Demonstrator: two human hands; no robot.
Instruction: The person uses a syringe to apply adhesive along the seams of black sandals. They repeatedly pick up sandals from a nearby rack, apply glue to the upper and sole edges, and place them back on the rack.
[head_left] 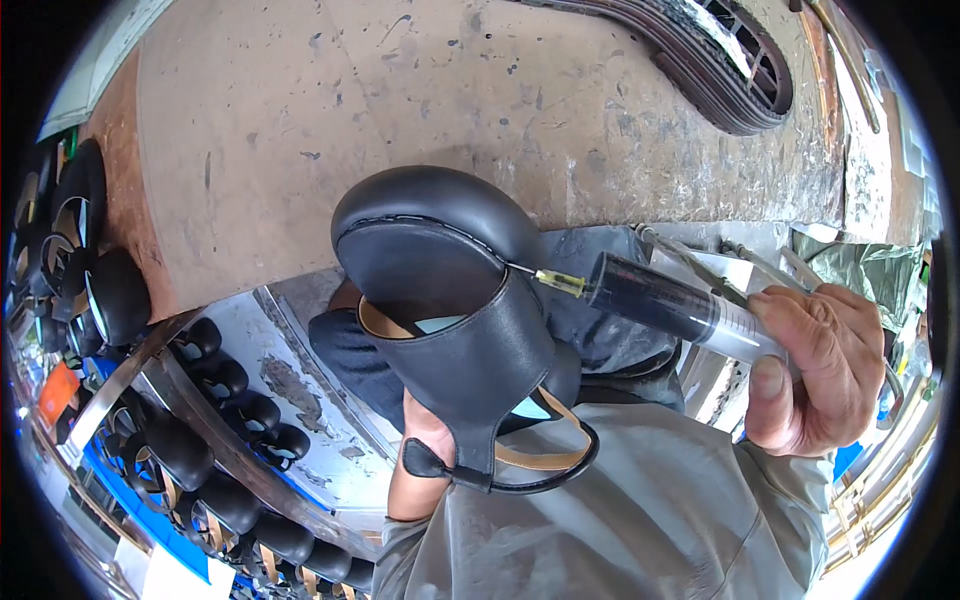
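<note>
Main container here is a syringe [655, 302]: dark stuff up front by the yellow hub [560, 283], paler toward the back. Right hand [825, 365] is clamped on that back end, thumb and fingers pinching it. The needle [520, 268] points left, tip right at the sandal's inner edge by the strap; can't tell from here if it's actually in. The sandal [405, 270], black with a tan-lined strap, is up over the person's lap by the near edge of the bench, and the left hand [428, 425] is wrapped on it from underneath, fingers mostly hidden. Bench [300, 120] is brown, dark-specked, with whitish smears on the right. A ribbed brown sole [745, 125] lies at its far side. Off to the left, a rack [190, 400] is loaded with black sandals [225, 500].
</note>
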